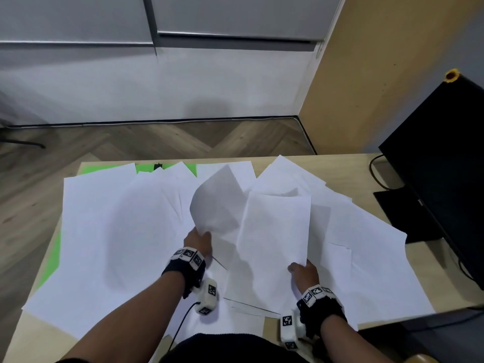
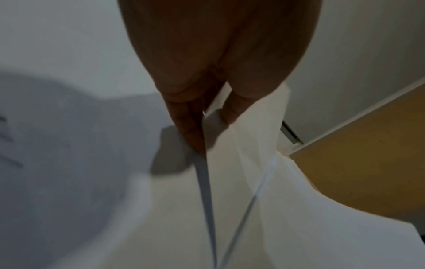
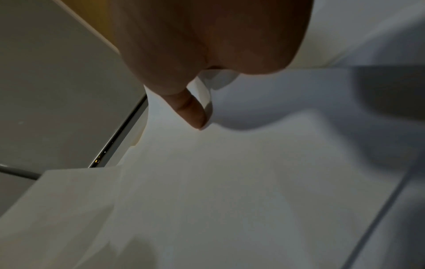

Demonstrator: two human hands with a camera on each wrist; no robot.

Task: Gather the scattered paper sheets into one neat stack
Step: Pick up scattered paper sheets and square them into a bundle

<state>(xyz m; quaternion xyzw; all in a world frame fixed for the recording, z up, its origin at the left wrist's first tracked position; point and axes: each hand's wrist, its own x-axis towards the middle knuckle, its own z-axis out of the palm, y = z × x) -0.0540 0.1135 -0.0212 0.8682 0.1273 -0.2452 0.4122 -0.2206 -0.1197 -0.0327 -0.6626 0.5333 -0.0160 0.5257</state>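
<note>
Several white paper sheets [image 1: 110, 231] lie scattered and overlapping across the wooden table [image 1: 31, 339]. My left hand [image 1: 199, 242] pinches the near edge of a curled sheet [image 1: 220, 203] lifted off the pile; in the left wrist view the thumb and fingers [image 2: 195, 127] clamp that sheet [image 2: 253, 138]. My right hand [image 1: 303, 271] grips the near right corner of another raised sheet [image 1: 275, 231]. The right wrist view shows the thumb [image 3: 190, 111] pressed on top of this sheet [image 3: 230, 182]. The two lifted sheets meet and overlap in the middle.
A green mat [image 1: 167, 167] shows under the papers at the far and left edges. A black monitor [image 1: 445, 166] stands on the right with a cable [image 1: 374, 166] beside it. Wooden floor [image 1: 157, 140] lies beyond the far table edge.
</note>
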